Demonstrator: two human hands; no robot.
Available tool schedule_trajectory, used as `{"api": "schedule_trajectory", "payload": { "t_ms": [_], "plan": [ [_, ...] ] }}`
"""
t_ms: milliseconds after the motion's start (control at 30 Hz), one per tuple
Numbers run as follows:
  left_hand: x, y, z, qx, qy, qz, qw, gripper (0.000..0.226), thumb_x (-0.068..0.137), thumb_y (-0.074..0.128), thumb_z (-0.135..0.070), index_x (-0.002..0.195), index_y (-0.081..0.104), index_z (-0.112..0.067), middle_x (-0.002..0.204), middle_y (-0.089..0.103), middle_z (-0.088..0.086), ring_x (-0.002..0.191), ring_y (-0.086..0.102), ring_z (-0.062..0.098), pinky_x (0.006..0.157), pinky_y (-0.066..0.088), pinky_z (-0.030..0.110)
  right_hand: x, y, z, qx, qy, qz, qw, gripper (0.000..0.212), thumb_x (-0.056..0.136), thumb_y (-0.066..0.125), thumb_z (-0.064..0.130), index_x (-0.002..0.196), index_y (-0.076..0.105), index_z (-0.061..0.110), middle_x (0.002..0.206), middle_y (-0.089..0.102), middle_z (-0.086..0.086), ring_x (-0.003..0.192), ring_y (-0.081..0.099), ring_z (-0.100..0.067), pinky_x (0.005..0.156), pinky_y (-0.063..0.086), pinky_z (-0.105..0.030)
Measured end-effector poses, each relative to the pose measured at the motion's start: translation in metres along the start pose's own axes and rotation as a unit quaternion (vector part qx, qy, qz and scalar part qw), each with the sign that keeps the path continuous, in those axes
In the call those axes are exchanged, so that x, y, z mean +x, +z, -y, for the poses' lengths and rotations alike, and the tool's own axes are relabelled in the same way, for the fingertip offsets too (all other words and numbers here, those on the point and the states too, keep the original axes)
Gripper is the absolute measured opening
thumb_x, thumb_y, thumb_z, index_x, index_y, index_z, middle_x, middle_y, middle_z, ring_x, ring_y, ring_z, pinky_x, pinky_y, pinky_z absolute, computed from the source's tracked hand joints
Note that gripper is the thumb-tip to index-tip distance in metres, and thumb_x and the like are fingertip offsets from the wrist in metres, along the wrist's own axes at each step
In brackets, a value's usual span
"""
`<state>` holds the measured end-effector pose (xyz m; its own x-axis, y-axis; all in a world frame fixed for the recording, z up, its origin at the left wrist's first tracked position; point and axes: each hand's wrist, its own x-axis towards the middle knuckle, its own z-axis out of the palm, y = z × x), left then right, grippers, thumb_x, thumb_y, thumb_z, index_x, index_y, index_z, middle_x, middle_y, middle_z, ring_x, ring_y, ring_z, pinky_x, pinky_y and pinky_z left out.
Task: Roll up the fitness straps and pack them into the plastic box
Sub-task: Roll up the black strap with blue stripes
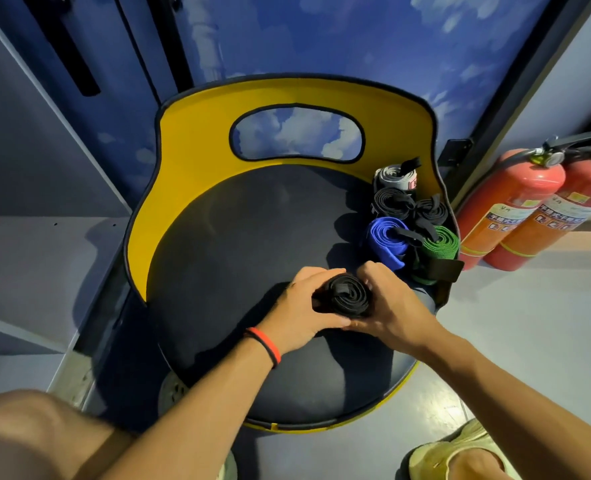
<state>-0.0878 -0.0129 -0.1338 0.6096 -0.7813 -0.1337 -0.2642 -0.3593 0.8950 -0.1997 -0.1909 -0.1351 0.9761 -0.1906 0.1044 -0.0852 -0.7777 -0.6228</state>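
Left hand (pixel 299 308) and right hand (pixel 389 303) were both clamped on the black strap roll (pixel 347 295), fingers curled round it from either side, thumbs meeting under its near edge. Lower centre of frame, just over the chair seat (pixel 238 237); couldn't tell whether the roll touched it.

Roll was wound tight, spiral end facing up at the camera, so its axis ran roughly upright, not flat along the seat.

Key relation: the finished rolls sat up and right of the hands, along the seat's right edge. The blue roll (pixel 387 237) and green roll (pixel 439 245) were nearest, two black rolls (pixel 389 202) behind them, and the grey roll (pixel 393 176) furthest back. All stood on end, same orientation as the held one. Right hand was the nearer one, just beside the blue roll.

Couldn't make out the plastic box walls around that cluster. My read: next move is a short carry up-right, no re-orienting needed, free slot looks to be on the near side.
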Motion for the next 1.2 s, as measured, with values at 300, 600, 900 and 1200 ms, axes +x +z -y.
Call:
{"api": "schedule_trajectory", "payload": {
  "t_ms": [300, 600, 900, 1200],
  "plan": [
    [0.012, 0.086, -0.038, -0.182, -0.036, -0.074, 0.980, 0.030, 0.083, 0.080, -0.007, 0.105, 0.067, -0.023, 0.107, 0.072, -0.003, 0.102, 0.067, 0.005, 0.086, 0.055, 0.019, -0.064, -0.027, -0.031, 0.032, 0.155, -0.181, 0.971, 0.060, 0.069, 0.092, 0.041, 0.108, 0.046, 0.038, 0.105, 0.061, 0.009, 0.093, 0.061, -0.016, 0.070, 0.052, -0.036],
    [0.019, 0.088, -0.046, -0.176, -0.069, -0.079, 0.979, 0.048, 0.088, 0.073, -0.005, 0.131, 0.062, -0.022, 0.125, 0.067, -0.003, 0.117, 0.063, 0.007, 0.098, 0.055, 0.029, -0.061, -0.013, -0.023, 0.071, 0.190, -0.236, 0.950, 0.049, 0.078, 0.088, 0.032, 0.108, 0.049, 0.033, 0.104, 0.058, 0.006, 0.077, 0.061, -0.005, 0.062, 0.056, -0.026],
    [0.011, 0.081, -0.043, -0.145, -0.080, -0.043, 0.985, 0.059, 0.089, 0.074, -0.017, 0.143, 0.051, -0.027, 0.134, 0.061, -0.008, 0.119, 0.060, 0.006, 0.103, 0.053, 0.036, -0.063, -0.015, -0.018, 0.026, 0.211, -0.190, 0.959, 0.059, 0.076, 0.082, 0.056, 0.120, 0.052, 0.031, 0.111, 0.060, 0.008, 0.084, 0.060, -0.006, 0.066, 0.053, -0.023],
    [0.000, 0.069, -0.043, -0.159, -0.088, -0.053, 0.982, 0.059, 0.088, 0.076, -0.013, 0.140, 0.052, -0.028, 0.132, 0.058, -0.008, 0.118, 0.061, 0.010, 0.094, 0.056, 0.030, -0.076, -0.024, -0.003, 0.004, 0.195, -0.214, 0.957, 0.060, 0.077, 0.086, 0.038, 0.121, 0.048, 0.027, 0.109, 0.046, 0.010, 0.093, 0.051, -0.008, 0.072, 0.041, -0.015]
  ]
}}
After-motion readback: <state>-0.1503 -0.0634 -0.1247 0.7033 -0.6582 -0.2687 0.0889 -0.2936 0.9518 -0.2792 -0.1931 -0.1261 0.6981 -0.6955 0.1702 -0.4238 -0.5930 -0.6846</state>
